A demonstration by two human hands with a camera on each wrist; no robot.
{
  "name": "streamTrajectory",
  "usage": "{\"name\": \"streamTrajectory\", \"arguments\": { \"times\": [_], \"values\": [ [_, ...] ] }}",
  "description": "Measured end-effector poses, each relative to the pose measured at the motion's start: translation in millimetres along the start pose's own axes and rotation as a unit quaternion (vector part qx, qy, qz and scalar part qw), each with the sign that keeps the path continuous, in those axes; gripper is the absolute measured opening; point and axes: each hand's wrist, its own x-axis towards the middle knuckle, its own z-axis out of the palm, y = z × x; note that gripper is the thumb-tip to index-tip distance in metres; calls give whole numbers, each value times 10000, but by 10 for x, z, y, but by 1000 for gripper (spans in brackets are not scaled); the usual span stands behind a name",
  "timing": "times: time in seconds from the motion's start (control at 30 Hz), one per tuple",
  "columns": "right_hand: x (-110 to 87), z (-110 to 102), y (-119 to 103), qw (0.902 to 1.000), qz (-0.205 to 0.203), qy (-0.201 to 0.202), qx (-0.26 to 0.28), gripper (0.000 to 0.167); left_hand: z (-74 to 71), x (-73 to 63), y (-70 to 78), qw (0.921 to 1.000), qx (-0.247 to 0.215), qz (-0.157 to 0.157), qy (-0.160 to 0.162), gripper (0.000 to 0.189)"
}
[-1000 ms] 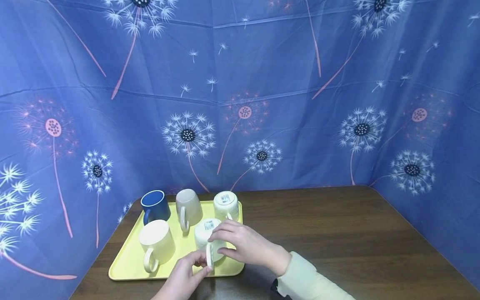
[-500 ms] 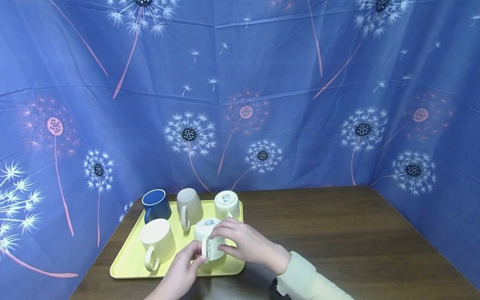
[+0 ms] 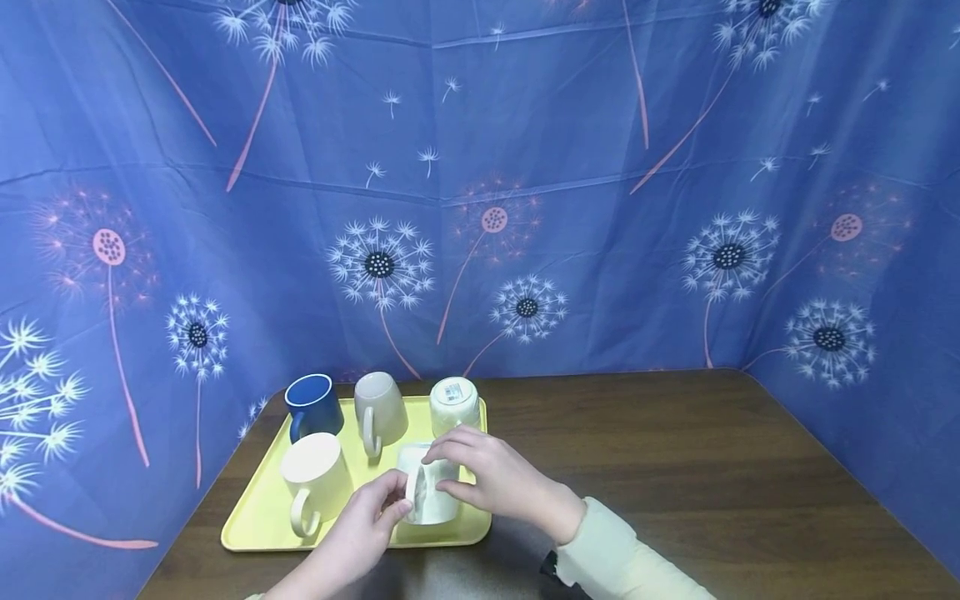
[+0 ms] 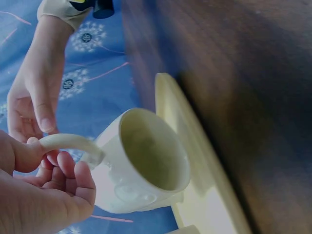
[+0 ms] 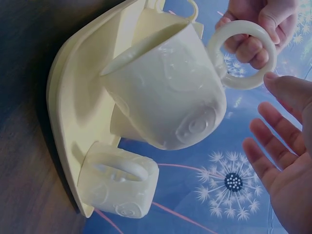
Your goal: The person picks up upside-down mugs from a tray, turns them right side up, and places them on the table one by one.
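In the head view, a white mug (image 3: pixel 435 493) with raised patterns is tipped over the front right of the yellow tray (image 3: pixel 360 492). My left hand (image 3: pixel 365 521) pinches its handle between thumb and fingers. The mug's mouth faces the tray side in the left wrist view, where its hollow inside (image 4: pixel 151 151) shows. Close on the mug's right, my right hand (image 3: pixel 491 475) has relaxed, spread fingers. Its thumb (image 5: pixel 287 90) lies right at the handle's loop in the right wrist view, and the fingers are not curled round anything.
Also on the tray are a blue mug (image 3: pixel 315 408) standing mouth up, a greyish mug (image 3: pixel 381 408), a cream mug (image 3: pixel 317 475) and another white patterned mug (image 3: pixel 453 404), these upside down. The wooden table (image 3: pixel 637 450) extends right; a blue dandelion-print cloth (image 3: pixel 600 250) hangs behind.
The left hand has raised the mug's handle and tipped the mug, so its printed base has turned out of sight in the head view. The right hand stays nearly in place.
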Motion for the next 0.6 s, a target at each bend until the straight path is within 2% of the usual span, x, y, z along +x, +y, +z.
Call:
{"name": "streamTrajectory", "arguments": {
  "times": [0.37,0.6],
  "values": [
    [13,-64,-4,9996,77,179,204,31,-107,72,154,9987,-44,231,-457,8],
    [24,-63,7,9991,-60,352,216,29,-111,93,225,9981,40,283,-547,6]
  ]
}}
